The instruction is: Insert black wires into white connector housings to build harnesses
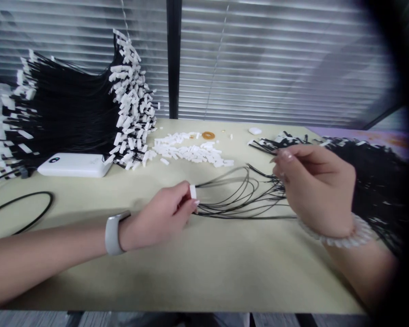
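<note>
My left hand (163, 211), closed, pinches the ends of several thin black cables (238, 206) near the table's middle. A white connector (192, 191) shows at its fingertips. The cables run right in loose loops toward my right hand (313, 186). That hand is raised with thumb and fingers pressed together; whatever they pinch, if anything, is too small to make out. Behind it on the right lies a pile of black cables (378, 181) with white ends. Small white connectors (194, 150) are scattered beyond my left hand.
A tall stack of black cables with white ends (75, 104) stands at the back left. Before it lies a white power bank (75, 165). A black cord (51, 200) loops at the left. An orange tape ring (208, 135) lies on the table (204, 272), near the blinds (276, 59).
</note>
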Action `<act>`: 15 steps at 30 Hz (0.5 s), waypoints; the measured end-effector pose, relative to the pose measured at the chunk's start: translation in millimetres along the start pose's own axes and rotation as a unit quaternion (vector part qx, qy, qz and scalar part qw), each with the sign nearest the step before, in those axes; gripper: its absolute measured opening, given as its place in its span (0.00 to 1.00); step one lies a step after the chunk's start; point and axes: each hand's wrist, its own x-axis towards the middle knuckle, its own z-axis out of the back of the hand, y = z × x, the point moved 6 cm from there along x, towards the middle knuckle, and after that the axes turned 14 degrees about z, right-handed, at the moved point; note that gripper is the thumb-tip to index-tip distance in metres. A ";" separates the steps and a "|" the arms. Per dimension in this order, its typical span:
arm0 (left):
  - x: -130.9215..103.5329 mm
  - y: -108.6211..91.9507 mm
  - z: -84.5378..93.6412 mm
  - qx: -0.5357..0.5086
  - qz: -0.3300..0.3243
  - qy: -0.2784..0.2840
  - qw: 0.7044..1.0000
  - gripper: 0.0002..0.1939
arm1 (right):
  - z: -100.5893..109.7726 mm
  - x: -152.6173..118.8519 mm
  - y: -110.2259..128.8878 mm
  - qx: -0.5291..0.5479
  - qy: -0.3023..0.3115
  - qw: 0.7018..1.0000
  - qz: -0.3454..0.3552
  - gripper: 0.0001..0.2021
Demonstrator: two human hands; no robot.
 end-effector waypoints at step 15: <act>-0.7 12.5 -32.1 -0.306 0.118 0.273 0.904 0.12 | -59.0 -50.5 50.2 -0.059 0.310 0.916 0.246 0.06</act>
